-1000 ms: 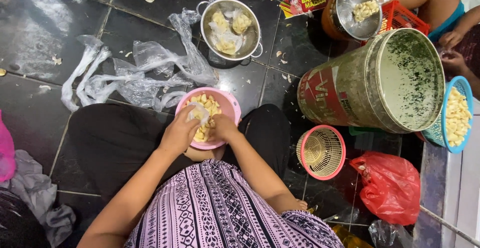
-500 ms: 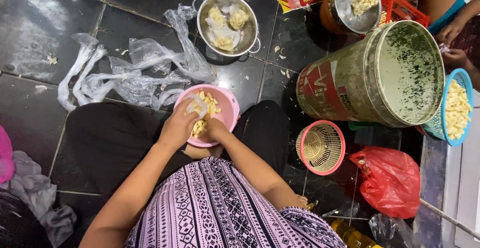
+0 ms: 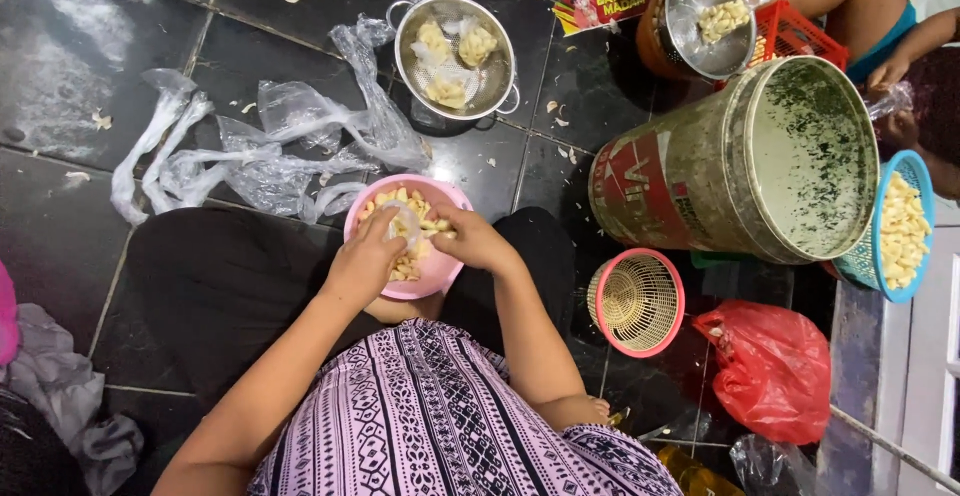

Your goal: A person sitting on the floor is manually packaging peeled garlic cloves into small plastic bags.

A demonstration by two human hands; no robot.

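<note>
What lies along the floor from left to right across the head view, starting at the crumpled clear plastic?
Crumpled clear plastic bags → pink bowl of pale pieces under both hands → small pink woven basket → big tipped metal drum → blue basket of pale pieces.

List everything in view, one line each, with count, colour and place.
pink bowl: 1, pink, on the lap, holds pale pieces
colander: 1, metal, on the floor above the bowl, holds pale lumps
plastic bags: several, clear, crumpled on the floor at left
drum: 1, large, red and cream, on its side, green flecks inside
metal bowl: 1, silver, top right, holds pale pieces
blue basket: 1, blue, right edge, full of pale pieces
pink basket: 1, pink rim, empty, below the drum
red bag: 1, red, bottom right
floor: dark tiles
left hand: over the pink bowl
right hand: over the pink bowl
</note>
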